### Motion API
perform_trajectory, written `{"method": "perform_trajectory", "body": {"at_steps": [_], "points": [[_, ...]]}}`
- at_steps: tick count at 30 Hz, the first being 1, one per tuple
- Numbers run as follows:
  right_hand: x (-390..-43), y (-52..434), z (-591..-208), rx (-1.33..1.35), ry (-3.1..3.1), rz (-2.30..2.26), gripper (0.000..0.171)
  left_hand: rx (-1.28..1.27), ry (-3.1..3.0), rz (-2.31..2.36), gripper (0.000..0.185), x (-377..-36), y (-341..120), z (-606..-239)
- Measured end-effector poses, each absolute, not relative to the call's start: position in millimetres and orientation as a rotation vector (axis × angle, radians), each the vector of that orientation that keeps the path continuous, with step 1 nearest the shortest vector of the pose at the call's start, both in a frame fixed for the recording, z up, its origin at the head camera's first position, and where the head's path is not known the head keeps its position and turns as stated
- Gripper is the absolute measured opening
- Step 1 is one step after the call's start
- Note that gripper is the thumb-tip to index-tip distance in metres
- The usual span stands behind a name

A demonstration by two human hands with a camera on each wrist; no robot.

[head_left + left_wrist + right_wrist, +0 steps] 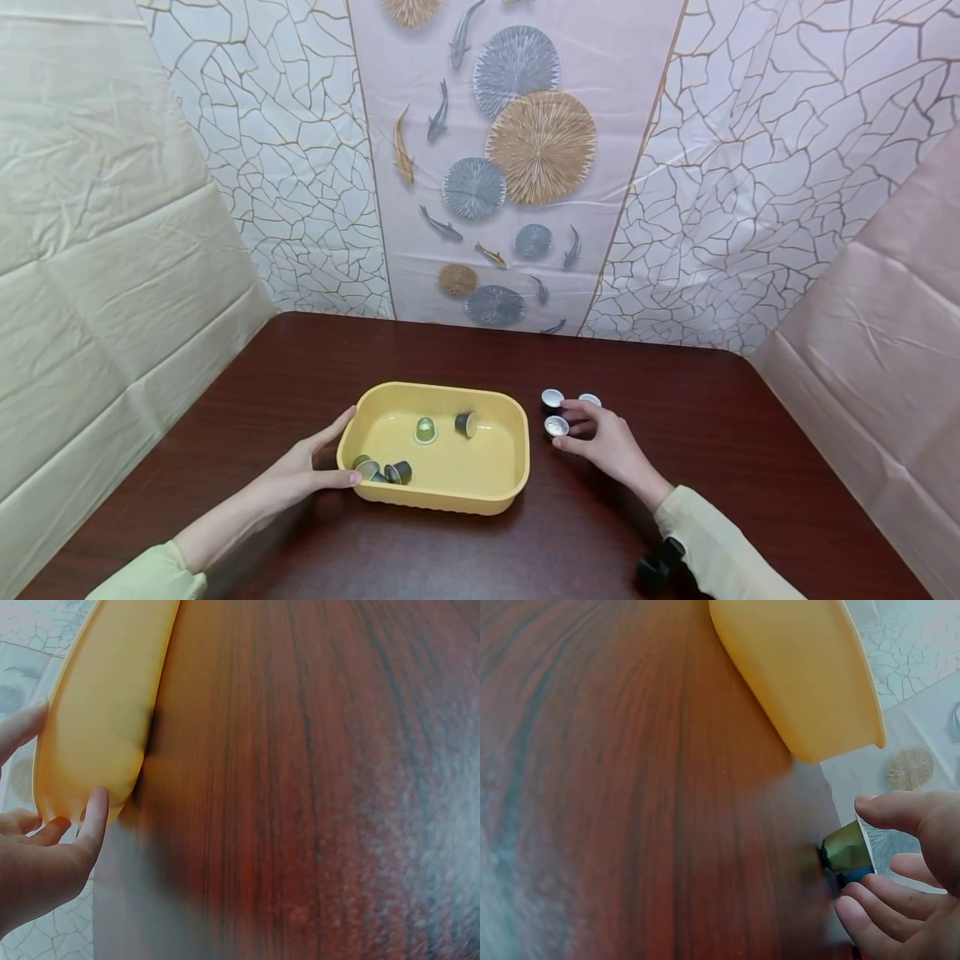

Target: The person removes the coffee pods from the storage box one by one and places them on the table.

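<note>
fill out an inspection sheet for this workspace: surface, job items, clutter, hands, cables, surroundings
Surface: dark red-brown wood-grain table, glossy in places.
Job items: yellow tray holding a green capsule, a dark capsule on its side, and a capsule cluster in its near left corner, exact count unclear; three capsules outside, to its right.
Clutter: black object beside the right sleeve; worn or loose, cannot tell.
Left hand: grips the tray's left end.
Right hand: thumb and fingers around the nearest outside capsule; firm hold unclear.
Cables: nothing seen.
Surroundings: patterned backdrop behind, plain fabric at both sides.
</note>
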State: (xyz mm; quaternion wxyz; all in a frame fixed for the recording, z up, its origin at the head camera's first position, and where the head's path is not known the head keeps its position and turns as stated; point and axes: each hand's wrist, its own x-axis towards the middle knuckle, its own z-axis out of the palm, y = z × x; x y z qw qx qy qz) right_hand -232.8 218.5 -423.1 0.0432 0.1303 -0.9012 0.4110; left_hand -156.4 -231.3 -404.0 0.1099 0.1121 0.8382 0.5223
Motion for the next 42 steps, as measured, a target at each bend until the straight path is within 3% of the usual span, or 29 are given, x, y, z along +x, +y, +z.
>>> {"method": "perform_trajectory", "body": {"at_steps": [22, 42], "points": [[-244, 217, -384, 0.500, -2.737, 1.161, 0.054, 0.315, 2.462, 1.536, 0.095, -156, -232, -403], [-268, 178, -344, 0.739, -2.776, 1.066, 0.056, 0.315, 2.474, 1.527, 0.096, -156, -232, -403]]}}
